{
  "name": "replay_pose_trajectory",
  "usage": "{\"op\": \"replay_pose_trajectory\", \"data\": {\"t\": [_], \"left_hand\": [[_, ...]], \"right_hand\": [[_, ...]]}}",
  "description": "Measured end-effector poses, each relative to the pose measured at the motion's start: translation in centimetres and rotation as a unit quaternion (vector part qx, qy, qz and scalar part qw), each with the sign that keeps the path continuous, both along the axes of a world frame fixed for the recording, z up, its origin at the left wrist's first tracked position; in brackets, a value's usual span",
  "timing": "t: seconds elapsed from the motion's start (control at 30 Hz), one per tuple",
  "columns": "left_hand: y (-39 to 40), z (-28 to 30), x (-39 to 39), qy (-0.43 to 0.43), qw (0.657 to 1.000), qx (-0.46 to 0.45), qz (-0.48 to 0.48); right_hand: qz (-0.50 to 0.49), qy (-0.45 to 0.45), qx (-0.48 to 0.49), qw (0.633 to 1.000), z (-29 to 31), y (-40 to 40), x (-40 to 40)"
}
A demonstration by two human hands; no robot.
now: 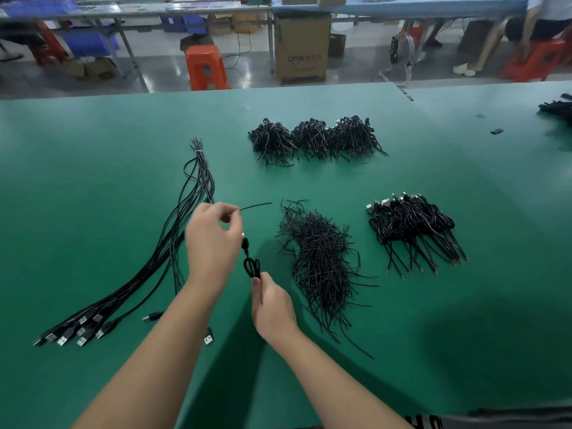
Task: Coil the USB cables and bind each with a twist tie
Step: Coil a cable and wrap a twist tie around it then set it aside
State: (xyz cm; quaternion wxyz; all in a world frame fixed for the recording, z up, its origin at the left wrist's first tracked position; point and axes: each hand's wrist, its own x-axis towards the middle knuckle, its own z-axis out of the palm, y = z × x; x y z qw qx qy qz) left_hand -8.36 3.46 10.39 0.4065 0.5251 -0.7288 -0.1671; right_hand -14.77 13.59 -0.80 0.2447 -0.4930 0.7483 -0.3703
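Green table (pixel 93 181), person's two bare arms reaching in from the near edge. Right hand (pixel 272 308) pinches the base of a small coiled cable (pixel 252 267), grip closed on it between thumb and fingers; coil loops stand up above the fingertips, plug end pointing up toward the left hand. Left hand (pixel 213 239) is raised just left of and above the coil, grip closed on a thin black twist tie (pixel 255 206) pinched at thumb and forefinger, tie sticking out to the right. Both held above the table, center-near. Left side: bundle of uncoiled cables (pixel 173 258), straight, banded at the far end, USB plugs fanned out near-left; two loose plugs lie near the left forearm. Just right of the hands: loose pile of twist ties (pixel 322 261). Right of that: pile of finished coils (pixel 411 224), plugs at the far end, wire tails pointing near. Far center: three heaps of coiled cables (pixel 315 139) in a row. Background: orange stool (pixel 205 68), cardboard box (pixel 301 48), another table, a seated person far right.
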Motion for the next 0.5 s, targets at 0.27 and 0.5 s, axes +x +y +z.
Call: {"op": "replay_pose_trajectory", "data": {"t": [0.27, 0.5], "left_hand": [[1.3, -6.3, 3.7, 0.007, 0.965, 0.258, -0.054], [2.7, -6.9, 4.2, 0.006, 0.95, 0.28, -0.142]], "right_hand": [[0.0, -0.091, 0.004, 0.996, 0.4, 0.0, -0.6], [0.023, -0.084, 0.032, 0.996, 0.7, -0.2, -0.7]]}}
